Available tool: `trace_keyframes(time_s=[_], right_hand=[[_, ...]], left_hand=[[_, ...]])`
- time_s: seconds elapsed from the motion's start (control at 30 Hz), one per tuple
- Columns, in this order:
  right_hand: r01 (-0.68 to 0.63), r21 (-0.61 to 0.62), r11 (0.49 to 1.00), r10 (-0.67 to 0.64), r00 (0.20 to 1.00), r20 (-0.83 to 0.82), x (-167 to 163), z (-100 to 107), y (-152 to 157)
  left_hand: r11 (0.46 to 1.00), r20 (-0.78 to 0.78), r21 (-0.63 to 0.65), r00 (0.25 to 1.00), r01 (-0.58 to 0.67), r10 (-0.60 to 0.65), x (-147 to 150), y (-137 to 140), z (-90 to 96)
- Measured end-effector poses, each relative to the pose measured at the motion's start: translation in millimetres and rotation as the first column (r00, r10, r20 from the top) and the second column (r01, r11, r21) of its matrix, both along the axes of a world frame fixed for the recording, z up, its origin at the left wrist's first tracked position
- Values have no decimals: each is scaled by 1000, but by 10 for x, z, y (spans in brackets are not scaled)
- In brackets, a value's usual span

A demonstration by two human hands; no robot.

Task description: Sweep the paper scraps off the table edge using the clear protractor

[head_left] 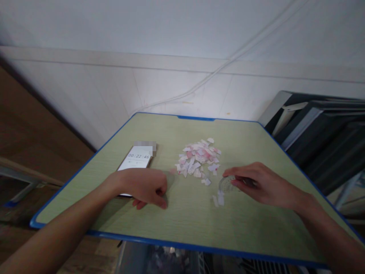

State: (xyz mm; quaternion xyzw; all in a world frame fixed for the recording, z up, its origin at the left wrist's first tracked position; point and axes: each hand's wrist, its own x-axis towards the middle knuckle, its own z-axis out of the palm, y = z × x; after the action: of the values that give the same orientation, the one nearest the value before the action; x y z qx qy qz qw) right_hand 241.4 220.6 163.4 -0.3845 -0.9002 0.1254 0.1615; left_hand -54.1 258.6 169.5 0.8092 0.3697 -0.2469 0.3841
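Note:
My right hand pinches a clear plastic protractor, its curved edge tilted over the table. Beneath that edge lie a couple of small white paper scraps, apart from the main heap. The heap of torn white and pink paper pieces spreads across the middle of the table, just beyond the protractor. My left hand rests on the tabletop with its fingers curled in a loose fist, and nothing shows in it. It partly covers a phone whose screen reads 00:22:46.
The pale green table has a blue rim and stands against a white wall with a cable. Dark folded panels lean at the right. A brown wooden piece stands left. Below the front edge sits a bin holding scraps.

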Motion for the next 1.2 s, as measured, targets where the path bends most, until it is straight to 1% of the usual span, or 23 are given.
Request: trace_keyframes(time_s=[0.07,0.2,0.33,0.4,0.5,0.7,0.8,0.87,0.93,1.0,1.07,1.2], right_hand=[[-49,-63,997,49,999,0,18,33,-2],[-49,-78,996,44,997,-57,-2,15,-17],[-99,-127,987,96,995,-33,-11,-1,-31],[-101,-119,988,93,993,-67,-18,-9,-34],[-75,-72,995,65,990,-123,-62,-58,-36],[-76,-62,995,69,993,-97,-151,-183,-45],[-64,-29,998,60,989,-137,-108,-161,-28],[-55,-28,998,50,989,-140,-69,-116,-12],[-66,-58,996,59,992,-112,-40,-64,-4],[-109,-103,989,101,991,-82,-26,-20,-9],[-127,-125,984,117,989,-84,-24,1,-17],[-56,-110,992,43,993,-113,-44,-47,-13]], left_hand=[[1000,-13,-10,1000,-11,11,-1,0,1],[1000,-10,-21,1000,-9,9,-2,3,3],[1000,-12,-7,1000,-3,3,4,-2,12],[1000,-14,-3,1000,-5,5,9,-6,19],[1000,-29,3,1000,-8,8,13,-11,22],[1000,-21,-14,999,-24,23,-8,-2,-9],[1000,-4,-22,1000,-10,10,-18,8,-21],[1000,7,-17,1000,10,-9,-21,12,-24],[1000,9,-9,1000,12,-12,-22,14,-24],[1000,2,-7,1000,5,-5,-21,13,-21],[1000,-4,-5,1000,0,0,-18,10,-17],[1000,-9,-23,1000,-5,5,-11,8,-11]])
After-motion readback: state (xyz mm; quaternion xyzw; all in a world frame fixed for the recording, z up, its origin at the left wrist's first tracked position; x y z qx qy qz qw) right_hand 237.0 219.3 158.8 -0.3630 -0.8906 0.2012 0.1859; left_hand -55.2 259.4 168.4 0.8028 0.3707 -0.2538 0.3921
